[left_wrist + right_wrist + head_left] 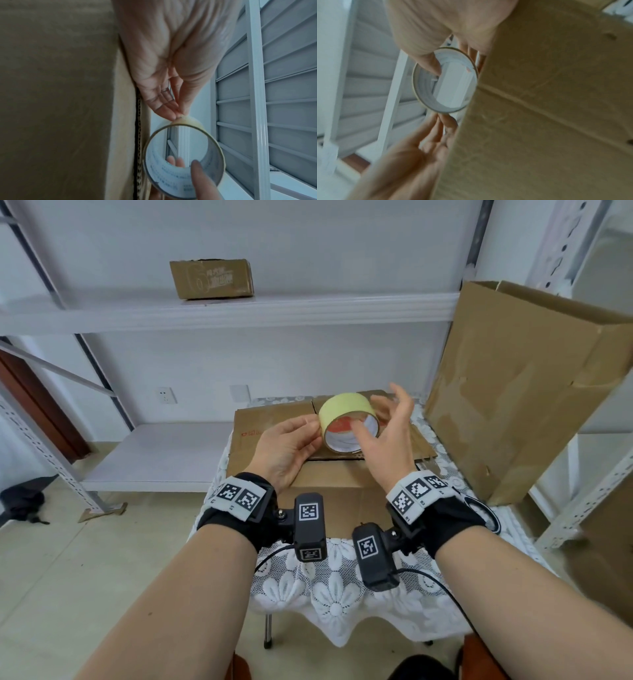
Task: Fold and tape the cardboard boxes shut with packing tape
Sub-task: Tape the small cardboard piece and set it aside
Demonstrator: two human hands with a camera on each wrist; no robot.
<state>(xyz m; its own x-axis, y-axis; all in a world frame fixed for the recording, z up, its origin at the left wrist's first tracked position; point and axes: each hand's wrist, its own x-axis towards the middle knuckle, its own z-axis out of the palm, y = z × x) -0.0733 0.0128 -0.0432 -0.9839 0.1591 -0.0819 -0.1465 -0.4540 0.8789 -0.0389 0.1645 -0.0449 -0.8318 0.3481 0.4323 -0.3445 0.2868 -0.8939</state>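
A yellowish packing tape roll (342,412) is held on edge just above a flat-topped cardboard box (274,419) on the small table. My left hand (317,428) pinches the roll's left outer side with thumb and fingertips (171,115). My right hand (375,419) has its thumb (431,65) inside the white core, with the fingers spread behind the roll. The left wrist view looks through the tape roll (184,161) beside the box (60,94). In the right wrist view the tape roll (426,93) sits against the box (547,108). No loose tape end is visible.
A tall open cardboard box (520,388) stands at the right against a metal rack. A small closed box (211,279) sits on the white shelf (239,309) behind. The table wears a white lace cloth (325,594); a dark ring-shaped item (481,508) lies near my right wrist.
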